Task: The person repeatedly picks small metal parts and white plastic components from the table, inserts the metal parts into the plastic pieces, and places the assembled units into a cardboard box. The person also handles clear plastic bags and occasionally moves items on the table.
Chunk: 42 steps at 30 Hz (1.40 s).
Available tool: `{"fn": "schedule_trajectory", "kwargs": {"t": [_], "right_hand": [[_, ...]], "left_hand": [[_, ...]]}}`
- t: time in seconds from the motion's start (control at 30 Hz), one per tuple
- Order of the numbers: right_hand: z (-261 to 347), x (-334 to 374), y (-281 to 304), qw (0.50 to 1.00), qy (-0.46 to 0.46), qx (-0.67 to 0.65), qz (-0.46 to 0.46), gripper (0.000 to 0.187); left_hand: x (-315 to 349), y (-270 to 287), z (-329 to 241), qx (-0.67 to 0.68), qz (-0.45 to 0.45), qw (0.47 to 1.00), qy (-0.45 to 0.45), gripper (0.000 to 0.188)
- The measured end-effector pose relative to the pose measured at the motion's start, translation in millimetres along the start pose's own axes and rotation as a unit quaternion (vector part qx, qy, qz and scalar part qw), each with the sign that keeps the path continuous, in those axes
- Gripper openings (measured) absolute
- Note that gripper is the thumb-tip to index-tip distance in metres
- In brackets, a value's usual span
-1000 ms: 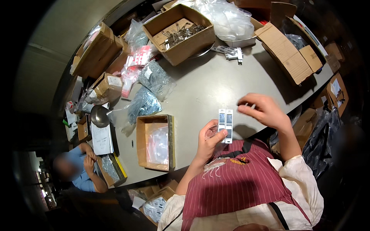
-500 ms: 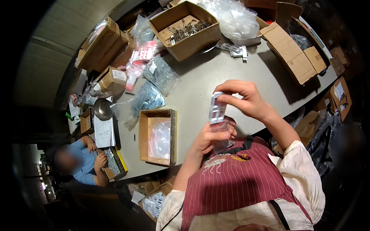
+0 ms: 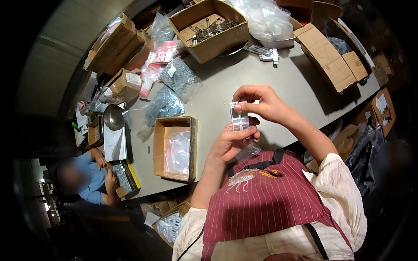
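My right hand (image 3: pixel 263 103) pinches the top of some flat silver metal pieces (image 3: pixel 238 116) with slots, held upright over the near part of the table. Just below, my left hand (image 3: pixel 230 143) is closed around a small clear plastic bag (image 3: pixel 248 151), its fingers also touching the lower end of the pieces. The bag hangs down in front of my apron. Whether the lower end sits inside the bag's mouth is hard to tell. A shallow cardboard box (image 3: pixel 193 150) to the left of my hands holds clear plastic bags (image 3: pixel 177 150).
At the back stands a carton (image 3: pixel 209 48) of small metal parts. Similar silver pieces (image 3: pixel 265 54) lie beside it. Bags of hardware (image 3: pixel 180 78), a metal ladle (image 3: pixel 114 117) and an open carton (image 3: pixel 326 58) ring the table. At the left a co-worker (image 3: pixel 89 182) handles a tray of parts.
My right hand has brought the metal pieces down and slightly left to the left hand, whose fingers now meet their lower end. The whole view has shifted a little.
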State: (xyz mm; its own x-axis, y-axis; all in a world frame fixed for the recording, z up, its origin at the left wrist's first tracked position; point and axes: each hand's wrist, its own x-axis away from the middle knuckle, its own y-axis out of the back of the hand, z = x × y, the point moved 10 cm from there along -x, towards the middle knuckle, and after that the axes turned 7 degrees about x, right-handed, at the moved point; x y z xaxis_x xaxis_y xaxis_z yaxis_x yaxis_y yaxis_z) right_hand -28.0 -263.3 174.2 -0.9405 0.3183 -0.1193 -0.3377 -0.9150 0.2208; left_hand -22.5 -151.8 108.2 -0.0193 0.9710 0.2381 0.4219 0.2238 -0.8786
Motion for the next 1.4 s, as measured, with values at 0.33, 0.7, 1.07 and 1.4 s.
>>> {"fn": "schedule_trajectory", "kwargs": {"t": [0.33, 0.7, 1.07, 1.4], "right_hand": [[44, 15, -36, 0.953, 0.228, 0.142, 0.138, 0.024], [73, 8, -44, 0.948, 0.231, 0.216, -0.037, 0.006], [97, 14, -160, 0.934, 0.279, 0.180, 0.133, 0.031], [116, 45, -298, 0.807, 0.435, 0.207, 0.342, 0.036]], "left_hand": [[17, -10, -28, -0.085, 0.024, 0.996, -0.024, 0.051], [99, 10, -83, -0.344, -0.229, 0.841, -0.351, 0.023], [218, -23, -83, -0.596, -0.368, 0.470, -0.538, 0.004], [345, -4, -46, -0.540, -0.514, 0.399, -0.534, 0.003]]}}
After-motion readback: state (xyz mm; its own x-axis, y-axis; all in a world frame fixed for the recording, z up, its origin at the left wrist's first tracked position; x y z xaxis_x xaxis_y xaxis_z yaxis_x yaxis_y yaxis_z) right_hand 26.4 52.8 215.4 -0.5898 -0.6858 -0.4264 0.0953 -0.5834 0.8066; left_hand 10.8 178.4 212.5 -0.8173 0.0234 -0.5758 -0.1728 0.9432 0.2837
